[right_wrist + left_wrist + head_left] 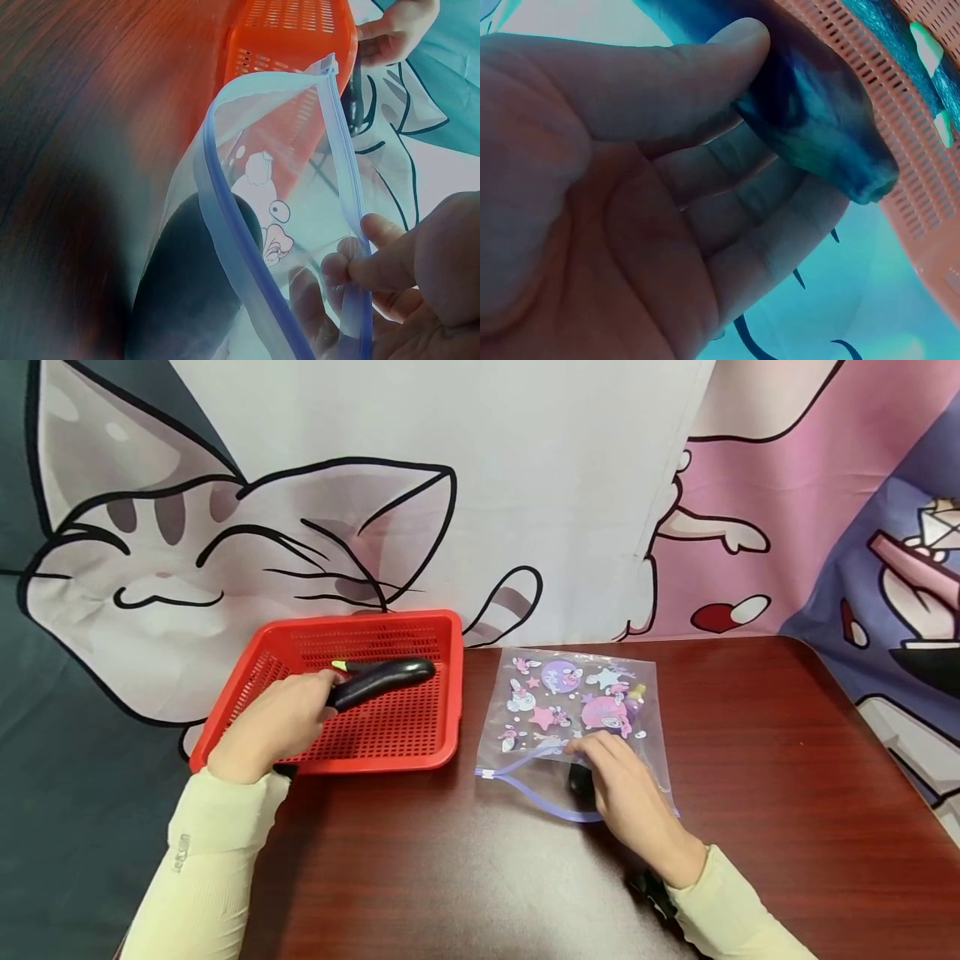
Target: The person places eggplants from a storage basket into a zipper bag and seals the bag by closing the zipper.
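One eggplant (382, 683) is up in the left hand (273, 718) in the head view, gripped near one end over the red basket (450, 693), with another long dark veggie (362, 667) with a yellow-green tip lying in the basket behind it. Over to the right, a clear zip bag (543, 718) with pink and purple prints lies on the brown table (765, 760), and the right hand (637, 802) has its fingers on the edge of the mouth, which gapes open. Something dark and rounded (580, 782) shows just inside it. Left wrist cam has weird colours, but the grip is obvious: thumb on one side of the eggplant, fingers curled under the other, basket mesh behind. Right wrist cam shows thumb and fingers pinching one side of the blue zip strip (345, 142), the other side standing apart, and that dark rounded end sits in the bag, can't tell exactly what it is
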The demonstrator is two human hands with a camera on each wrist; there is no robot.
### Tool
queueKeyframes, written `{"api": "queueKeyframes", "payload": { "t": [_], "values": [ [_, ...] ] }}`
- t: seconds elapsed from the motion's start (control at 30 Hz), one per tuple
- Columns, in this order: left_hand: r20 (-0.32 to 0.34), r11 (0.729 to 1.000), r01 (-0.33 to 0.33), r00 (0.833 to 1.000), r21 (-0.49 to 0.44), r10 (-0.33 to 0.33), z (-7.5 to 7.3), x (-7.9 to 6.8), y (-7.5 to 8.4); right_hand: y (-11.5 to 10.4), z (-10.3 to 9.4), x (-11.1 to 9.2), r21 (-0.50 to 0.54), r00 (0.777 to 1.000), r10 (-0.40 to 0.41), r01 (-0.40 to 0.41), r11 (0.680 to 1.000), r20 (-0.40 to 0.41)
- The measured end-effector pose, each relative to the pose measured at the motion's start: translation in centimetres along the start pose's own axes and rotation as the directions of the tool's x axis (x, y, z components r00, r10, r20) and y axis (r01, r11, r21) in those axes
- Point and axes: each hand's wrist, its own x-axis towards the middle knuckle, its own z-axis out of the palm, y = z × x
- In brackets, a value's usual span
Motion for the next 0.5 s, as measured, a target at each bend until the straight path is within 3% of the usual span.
{"api": "queueKeyframes", "payload": {
  "t": [0.5],
  "values": [
    [-0.108, 1.0, -0.01, 0.994, -0.018, 0.008, 1.1, -1.9, 2.7, 0.1, 0.0, 0.1, -0.008, 1.0, -0.003, 0.003, 1.0, 0.002]
  ]
}}
